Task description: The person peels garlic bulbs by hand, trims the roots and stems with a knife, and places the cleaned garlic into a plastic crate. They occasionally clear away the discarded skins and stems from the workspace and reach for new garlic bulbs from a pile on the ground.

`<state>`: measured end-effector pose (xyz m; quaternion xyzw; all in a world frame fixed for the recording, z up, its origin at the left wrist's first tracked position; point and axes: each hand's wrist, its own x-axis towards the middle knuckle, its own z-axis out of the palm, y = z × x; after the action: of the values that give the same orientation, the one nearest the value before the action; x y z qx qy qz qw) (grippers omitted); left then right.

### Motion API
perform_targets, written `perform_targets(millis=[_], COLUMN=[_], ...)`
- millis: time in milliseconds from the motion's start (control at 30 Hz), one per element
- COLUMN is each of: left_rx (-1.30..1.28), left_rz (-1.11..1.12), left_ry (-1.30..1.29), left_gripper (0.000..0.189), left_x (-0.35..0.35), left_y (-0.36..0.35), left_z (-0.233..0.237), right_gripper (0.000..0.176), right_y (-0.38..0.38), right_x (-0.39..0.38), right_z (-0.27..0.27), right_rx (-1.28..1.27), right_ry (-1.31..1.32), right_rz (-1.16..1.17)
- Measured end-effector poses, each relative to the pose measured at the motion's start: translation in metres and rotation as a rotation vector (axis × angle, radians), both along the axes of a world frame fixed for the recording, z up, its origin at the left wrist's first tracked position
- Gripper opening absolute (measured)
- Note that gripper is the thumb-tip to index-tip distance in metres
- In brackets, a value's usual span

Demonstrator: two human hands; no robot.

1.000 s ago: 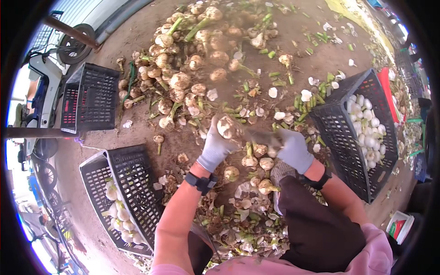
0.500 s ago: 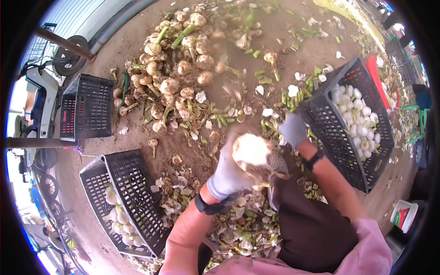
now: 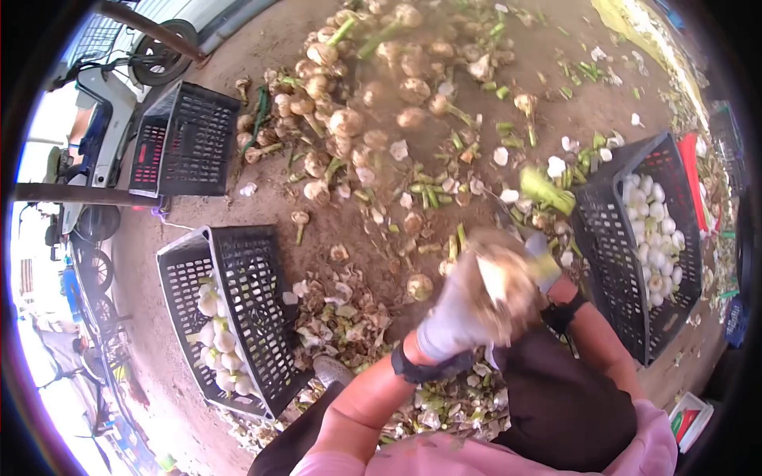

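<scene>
My left hand (image 3: 459, 316), in a pale glove, is closed around a garlic bulb (image 3: 508, 287) with dry roots and a pale face; motion blurs it. Close beside the bulb is my gloved right hand (image 3: 543, 266), its fingers curled round a knife whose thin dark blade shows only faintly. A thick green piece of garlic stem (image 3: 548, 190) is just beyond the right hand, near the crate of white bulbs. Whether the blade touches the bulb is hidden by the blur.
Untrimmed garlic (image 3: 345, 123) lies heaped ahead. A black crate (image 3: 627, 278) of white bulbs stands right, another crate (image 3: 258, 309) with bulbs left, and a third crate (image 3: 202, 139) behind it. Peelings (image 3: 349, 309) and stem pieces litter the ground. A white tub (image 3: 689, 424) sits lower right.
The view has shifted, so the heap and crates sit differently. My right hand has come in close to the bulb in my left hand. A green stem piece now appears near the right crate.
</scene>
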<state>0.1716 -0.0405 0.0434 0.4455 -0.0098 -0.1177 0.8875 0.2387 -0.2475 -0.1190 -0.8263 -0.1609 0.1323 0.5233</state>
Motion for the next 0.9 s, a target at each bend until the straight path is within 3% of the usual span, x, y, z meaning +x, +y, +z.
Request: perform_targets(millis=[33, 67, 100, 133, 167, 233, 300, 333, 433, 467, 567, 633, 667, 800, 900], left_rx=[-0.011, 0.113, 0.237, 0.317, 0.615, 1.217, 1.405, 1.575, 1.582, 1.515, 1.432, 1.224, 1.339, 1.412, 1.277], left_rz=[-0.156, -0.260, -0.376, -0.430, -0.165, 0.331, 0.581, 0.559, 0.514, 0.598, 0.075, -0.158, -0.146, 0.351, 0.454], left_ry=[-0.064, -0.250, -0.412, -0.070, -0.060, 0.201, 0.352, 0.328, 0.369, 0.221, 0.216, 0.138, -0.053, -0.004, 0.019], left_gripper=[0.084, 0.092, 0.099, 0.092, 0.080, 0.057, 0.076, 0.073, 0.074, 0.067, 0.050, 0.038, 0.037, 0.043, 0.045], left_x=[-0.004, 0.010, 0.021, 0.027, 0.048, 0.090, 0.132, 0.153, 0.166, 0.158, 0.130, 0.093, 0.076, 0.038, 0.038], left_y=[0.002, 0.014, 0.027, 0.049, 0.072, 0.118, 0.146, 0.164, 0.152, 0.156, 0.166, 0.163, 0.161, 0.142, 0.114], left_z=[0.015, -0.007, -0.030, -0.028, -0.063, -0.130, -0.128, -0.153, -0.139, -0.146, -0.133, -0.144, -0.152, -0.164, -0.164], right_gripper=[0.031, 0.033, 0.029, 0.028, 0.027, 0.026, 0.026, 0.027, 0.019, 0.020, 0.025, 0.029, 0.032, 0.031, 0.033], right_y=[-0.017, -0.011, -0.025, -0.023, -0.019, -0.013, -0.011, -0.013, -0.004, -0.009, -0.008, -0.006, -0.006, -0.018, -0.021], right_x=[0.000, 0.004, -0.007, -0.009, -0.005, 0.000, 0.009, 0.012, 0.019, 0.019, 0.013, 0.006, 0.002, -0.003, -0.002], right_z=[-0.044, -0.036, -0.020, -0.004, 0.006, 0.003, -0.014, -0.025, -0.014, -0.028, -0.036, -0.027, -0.023, -0.036, -0.025], right_rx=[0.033, 0.055, -0.070, -0.065, -0.055, -0.001, 0.090, 0.047, -0.017, 0.067, -0.005, -0.132, -0.199, -0.165, -0.077], right_ry=[0.169, 0.330, 0.168, 0.221, 0.264, 0.355, 0.424, 0.373, 0.325, 0.433, 0.368, 0.252, 0.196, 0.205, 0.308], right_rz=[-0.103, -0.216, -0.225, -0.242, -0.258, -0.304, -0.377, -0.364, -0.297, -0.307, -0.283, -0.236, -0.209, -0.223, -0.252])
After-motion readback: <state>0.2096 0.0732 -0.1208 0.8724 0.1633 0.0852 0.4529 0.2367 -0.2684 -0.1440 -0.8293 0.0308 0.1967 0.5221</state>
